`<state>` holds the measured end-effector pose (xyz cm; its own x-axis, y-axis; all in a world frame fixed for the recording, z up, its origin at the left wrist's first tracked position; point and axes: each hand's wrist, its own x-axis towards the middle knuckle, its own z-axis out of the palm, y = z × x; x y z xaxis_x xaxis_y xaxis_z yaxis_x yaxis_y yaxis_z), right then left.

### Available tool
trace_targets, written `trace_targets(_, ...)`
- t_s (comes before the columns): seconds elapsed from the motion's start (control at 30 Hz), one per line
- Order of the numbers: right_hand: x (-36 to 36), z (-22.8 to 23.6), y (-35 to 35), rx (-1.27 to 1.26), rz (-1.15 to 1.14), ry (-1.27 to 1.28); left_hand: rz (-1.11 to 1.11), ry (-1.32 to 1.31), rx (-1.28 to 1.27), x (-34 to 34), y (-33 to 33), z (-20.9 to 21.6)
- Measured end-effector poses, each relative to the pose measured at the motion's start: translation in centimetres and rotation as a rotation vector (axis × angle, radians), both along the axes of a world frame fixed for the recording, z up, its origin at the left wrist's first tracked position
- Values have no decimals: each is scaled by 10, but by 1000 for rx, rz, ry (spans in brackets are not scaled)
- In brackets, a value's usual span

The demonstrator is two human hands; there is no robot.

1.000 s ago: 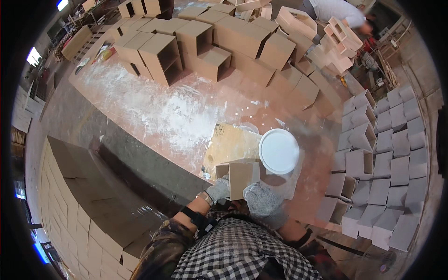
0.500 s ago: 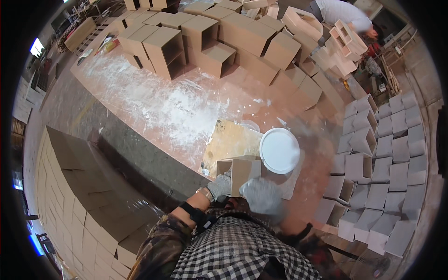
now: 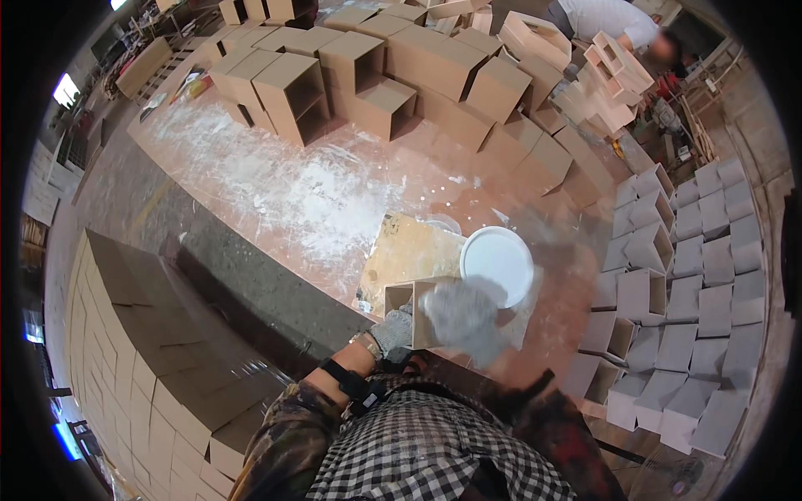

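Note:
A small open-fronted wooden box (image 3: 424, 316) stands at the near edge of the work table. My left hand (image 3: 391, 331), in a grey knit glove, grips its left side, with the fingers partly inside the opening. My right hand (image 3: 464, 319), gloved too, is smeared by motion over the box's right side and covers much of it; its fingers cannot be made out, nor whether it holds anything. Just beyond that hand is a round white tub or lid (image 3: 498, 260). A stained board (image 3: 408, 249) lies under and beyond the box.
Brown boxes (image 3: 434, 63) are stacked along the table's far side. Pale grey-white boxes (image 3: 681, 305) fill the right, and a brown stack (image 3: 125, 359) rises at left. White residue (image 3: 326, 200) covers the tabletop. A person (image 3: 614, 25) bends over pale wooden frames (image 3: 614, 71) at far right.
My right hand has moved up and slightly left, from the box's near right corner across its right side. My left hand keeps its hold on the box. The far person has shifted a little.

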<state>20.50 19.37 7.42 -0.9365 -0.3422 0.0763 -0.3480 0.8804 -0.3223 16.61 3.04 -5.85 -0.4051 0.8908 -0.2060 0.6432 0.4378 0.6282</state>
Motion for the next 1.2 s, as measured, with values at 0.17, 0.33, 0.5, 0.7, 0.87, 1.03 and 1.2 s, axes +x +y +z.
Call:
trace_targets(0.17, -4, -8, -6, -29, -162, 258, 15, 277, 401, 9, -6, -46)
trace_targets(0.33, 35, 44, -37, 339, -18, -495, 59, 215, 269, 5, 1, -26)
trace_targets(0.5, -20, -4, -4, 31, -74, 295, 3, 262, 455, 2, 3, -6)
trace_targets(0.7, 56, -59, -43, 145, -122, 264, -39, -45, -186, 1, 4, -16)
trace_targets(0.87, -3, 13, -27, 128, 48, 19, -144, 240, 80, -2, -4, 30)
trace_targets(1.03, -43, -24, 19, -80, -257, 307, -58, 5, -101, 0, 13, 12)
trace_targets(1.2, -11, -24, 58, -143, -345, 285, 34, -60, -11, -1, 7, 28)
